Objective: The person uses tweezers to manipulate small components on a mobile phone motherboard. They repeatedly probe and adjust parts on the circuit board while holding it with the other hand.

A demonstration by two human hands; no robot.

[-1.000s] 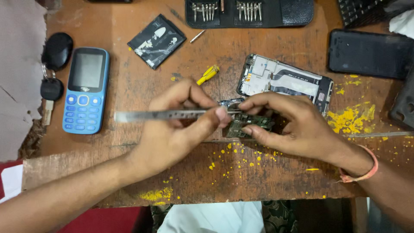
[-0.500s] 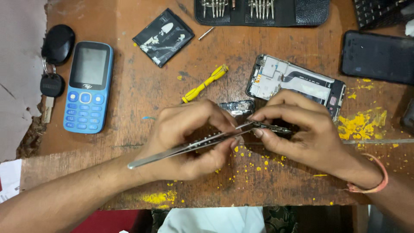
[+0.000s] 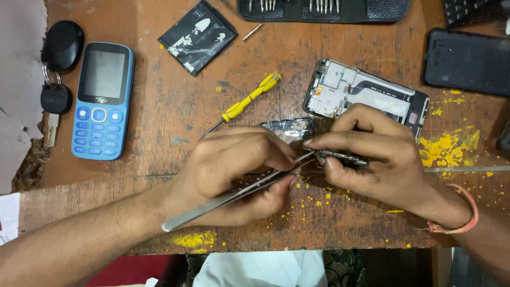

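Note:
My left hand [image 3: 234, 170] grips long metal tweezers [image 3: 212, 202], their tips pointing right at a small dark circuit board [image 3: 342, 157]. My right hand [image 3: 372, 154] pinches that board between thumb and fingers, edge-on just above the wooden table [image 3: 159, 133]. The tweezer tips touch the board's left end. A small metal phone part [image 3: 289, 127] lies just behind my hands. An opened phone frame [image 3: 361, 95] with bare insides lies behind my right hand.
A yellow-handled screwdriver [image 3: 247, 101] lies behind my left hand. A blue keypad phone [image 3: 102, 101] and keys [image 3: 56, 95] sit at the left. A black battery [image 3: 197, 35], a bit case [image 3: 324, 8] and a dark phone back [image 3: 467, 61] line the far side.
The tweezers swung from level to slanting, tips up at the board. My hands have settled lower and closer together, and the screwdriver has come into full sight behind them.

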